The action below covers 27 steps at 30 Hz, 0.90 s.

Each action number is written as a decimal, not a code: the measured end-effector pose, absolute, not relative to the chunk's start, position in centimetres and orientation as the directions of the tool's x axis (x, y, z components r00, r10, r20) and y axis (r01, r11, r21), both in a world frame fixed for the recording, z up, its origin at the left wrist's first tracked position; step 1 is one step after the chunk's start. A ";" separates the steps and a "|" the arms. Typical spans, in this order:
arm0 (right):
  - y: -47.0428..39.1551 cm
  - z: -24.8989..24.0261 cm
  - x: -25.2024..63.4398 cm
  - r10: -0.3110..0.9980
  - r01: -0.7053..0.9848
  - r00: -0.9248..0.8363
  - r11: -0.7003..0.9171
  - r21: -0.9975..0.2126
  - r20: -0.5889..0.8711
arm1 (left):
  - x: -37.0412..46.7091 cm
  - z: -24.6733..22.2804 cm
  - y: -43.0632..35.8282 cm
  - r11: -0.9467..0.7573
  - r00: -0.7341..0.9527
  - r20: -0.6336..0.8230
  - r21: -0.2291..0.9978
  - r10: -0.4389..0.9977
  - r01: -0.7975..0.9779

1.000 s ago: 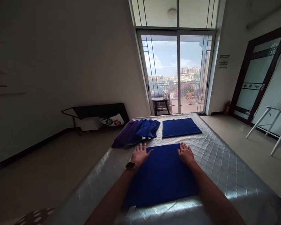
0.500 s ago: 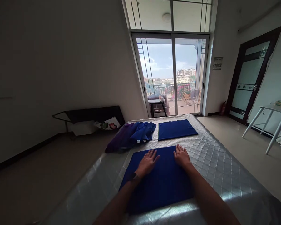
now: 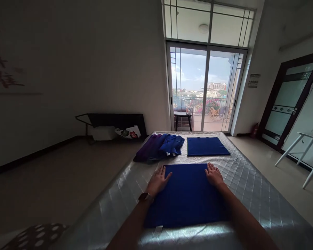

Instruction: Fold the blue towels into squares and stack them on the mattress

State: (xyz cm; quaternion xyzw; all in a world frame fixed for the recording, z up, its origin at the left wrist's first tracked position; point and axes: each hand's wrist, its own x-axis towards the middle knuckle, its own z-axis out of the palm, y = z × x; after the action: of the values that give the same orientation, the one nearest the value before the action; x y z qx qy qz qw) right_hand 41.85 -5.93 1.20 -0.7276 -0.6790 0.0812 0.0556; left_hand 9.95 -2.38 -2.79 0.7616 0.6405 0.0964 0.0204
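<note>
Hand shift: vs 0.5 s ago, L hand (image 3: 158, 182) has gone outwd, from on top of the folded blue cloth (image 3: 187, 198) to its far-L corner; gap to R hand (image 3: 214, 175) now wider.
L pose: palm down, flat; fingers fwd, close tog.; thumb out twd cloth ctr. Dark watch (image 3: 144, 197) on wrist.
R pose: palm down at far-R corner; fingers fwd, thumb side inwd.
Grip: both hands spread flat, nothing pinched.
Arms: reaching fwd, one along ea. side of cloth.
Blue cloth: flat on quilted mattress (image 3: 253, 187), betw. forearms; white tag (image 3: 158, 229) at near edge.
Beyond: 2nd folded blue cloth (image 3: 208, 146) far R; purple/blue pile (image 3: 159, 147) far L.
</note>
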 end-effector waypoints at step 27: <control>-11.6 1.5 40.3 0.998 0.976 0.059 -0.058 -0.211 -0.003 | 12.6 -0.7 -2.6 -0.181 0.177 0.139 0.021 0.974 0.983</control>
State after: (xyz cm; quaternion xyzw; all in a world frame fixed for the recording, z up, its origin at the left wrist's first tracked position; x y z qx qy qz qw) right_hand 40.29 -11.59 1.47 -0.7236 -0.6821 0.0738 0.0760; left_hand 12.65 -2.61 -0.67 0.7662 0.6387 0.0602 -0.0366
